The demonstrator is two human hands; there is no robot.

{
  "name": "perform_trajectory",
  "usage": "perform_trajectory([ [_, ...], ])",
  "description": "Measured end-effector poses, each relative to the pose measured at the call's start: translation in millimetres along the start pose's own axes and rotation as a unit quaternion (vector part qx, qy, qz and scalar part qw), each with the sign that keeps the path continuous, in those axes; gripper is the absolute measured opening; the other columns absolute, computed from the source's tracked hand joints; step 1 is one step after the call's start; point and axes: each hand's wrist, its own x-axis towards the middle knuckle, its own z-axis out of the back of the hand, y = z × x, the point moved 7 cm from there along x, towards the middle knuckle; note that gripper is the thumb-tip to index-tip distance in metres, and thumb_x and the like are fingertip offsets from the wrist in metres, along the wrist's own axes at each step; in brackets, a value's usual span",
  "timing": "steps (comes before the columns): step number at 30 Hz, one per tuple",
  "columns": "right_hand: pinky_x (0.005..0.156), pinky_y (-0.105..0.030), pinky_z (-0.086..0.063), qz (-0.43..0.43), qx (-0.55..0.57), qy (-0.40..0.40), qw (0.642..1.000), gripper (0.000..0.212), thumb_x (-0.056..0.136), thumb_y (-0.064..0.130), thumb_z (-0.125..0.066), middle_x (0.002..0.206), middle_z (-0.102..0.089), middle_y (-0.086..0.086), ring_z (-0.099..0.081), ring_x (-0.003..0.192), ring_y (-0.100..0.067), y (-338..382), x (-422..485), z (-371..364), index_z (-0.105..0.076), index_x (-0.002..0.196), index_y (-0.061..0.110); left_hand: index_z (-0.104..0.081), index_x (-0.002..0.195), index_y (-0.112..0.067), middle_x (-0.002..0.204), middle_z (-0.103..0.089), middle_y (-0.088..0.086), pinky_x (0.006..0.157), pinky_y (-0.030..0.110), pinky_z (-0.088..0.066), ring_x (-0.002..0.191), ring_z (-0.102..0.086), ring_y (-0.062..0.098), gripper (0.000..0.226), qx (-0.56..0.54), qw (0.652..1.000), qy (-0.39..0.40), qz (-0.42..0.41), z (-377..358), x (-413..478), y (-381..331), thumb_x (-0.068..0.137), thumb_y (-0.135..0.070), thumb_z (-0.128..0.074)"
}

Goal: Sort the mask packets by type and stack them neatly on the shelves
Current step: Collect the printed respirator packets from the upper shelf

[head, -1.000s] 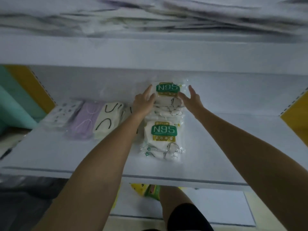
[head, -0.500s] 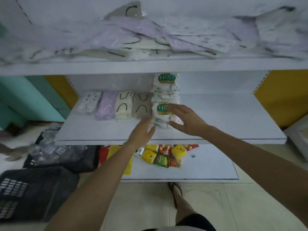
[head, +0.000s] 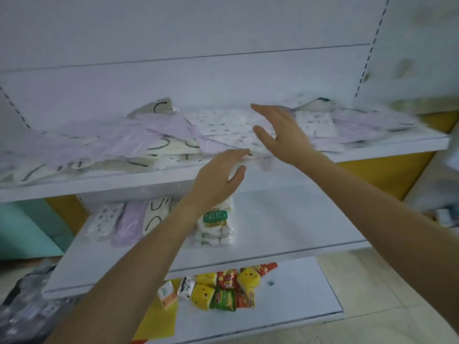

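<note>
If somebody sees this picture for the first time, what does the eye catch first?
Two open hands, the left hand and the right hand, reach toward a messy pile of mask packets on the upper shelf. On the middle shelf below, a stack of N95 packets stands beside a tidy row of packets. Bright snack packets lie on the bottom shelf.

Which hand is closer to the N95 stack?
Left. The left hand hovers just above the N95 stack; the right hand is higher, over the loose pile.
</note>
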Motion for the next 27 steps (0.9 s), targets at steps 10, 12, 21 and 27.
perform_trajectory([
  [10,0.102,-0.038,-0.030,-0.184,-0.152,0.276,0.931,0.034,0.100,0.040,-0.033,0.134,-0.049,-0.005,-0.043,0.123,-0.026,-187,2,20,-0.055,0.121,0.027,-0.050,0.134,-0.014,0.142,-0.044,0.000,0.102,0.024,-0.030,0.130,-0.040,0.015,0.037,0.036,0.999,0.035,-0.010,-83,161,-46,0.098,-0.020,-0.042],
  [12,0.100,-0.035,-0.031,-0.153,-0.081,0.290,0.941,0.033,0.100,0.038,-0.033,0.126,-0.055,-0.006,-0.047,0.118,-0.025,-188,3,22,-0.060,0.114,0.025,-0.048,0.135,-0.013,0.145,-0.040,0.003,0.104,0.025,-0.029,0.133,-0.038,0.017,0.038,0.039,0.998,0.040,0.007,-97,194,-49,0.099,-0.018,-0.040],
  [21,0.105,-0.033,-0.028,-0.117,-0.100,0.203,0.967,0.038,0.097,0.026,-0.046,0.137,-0.049,-0.010,-0.044,0.126,-0.027,-285,60,84,-0.050,0.132,0.014,-0.046,0.138,-0.018,0.159,-0.005,0.005,0.115,0.038,-0.017,0.144,-0.008,0.026,0.039,0.134,0.962,0.201,0.125,-159,293,-23,0.101,-0.022,-0.033],
  [27,0.095,-0.031,-0.036,-0.157,-0.060,0.167,0.971,0.043,0.091,0.020,-0.055,0.134,-0.046,-0.013,-0.047,0.121,-0.030,-330,84,79,-0.049,0.132,0.014,-0.049,0.130,-0.006,0.134,-0.050,0.012,0.095,0.032,-0.038,0.120,-0.048,0.027,0.037,0.153,0.941,0.260,0.151,-178,300,-6,0.101,-0.022,-0.031],
])
